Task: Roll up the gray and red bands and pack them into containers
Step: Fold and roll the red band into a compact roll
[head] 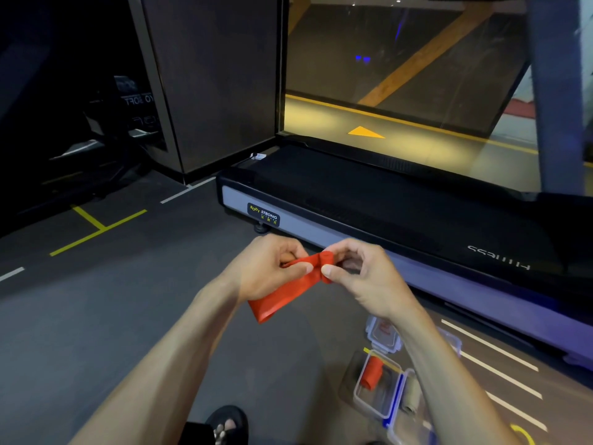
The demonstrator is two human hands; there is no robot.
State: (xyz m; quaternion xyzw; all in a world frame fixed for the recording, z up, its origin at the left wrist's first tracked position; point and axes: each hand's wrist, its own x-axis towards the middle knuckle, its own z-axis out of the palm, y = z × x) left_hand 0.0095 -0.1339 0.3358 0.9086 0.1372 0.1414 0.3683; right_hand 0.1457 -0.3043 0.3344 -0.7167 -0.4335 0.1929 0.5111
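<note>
I am pinching a thin red rubber band (290, 285) with both hands, left hand (269, 268) gripping its flat part, right hand (362, 277) holding its rolled end.

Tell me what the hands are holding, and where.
Red band: right hand pinches its rolled end, left hand grips the flat part beside it.

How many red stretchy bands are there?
2 clearly: a red rubber band held in both hands, partly rolled, and a rolled red band in the clear plastic box on the floor. Another may hide behind the right arm.
</note>
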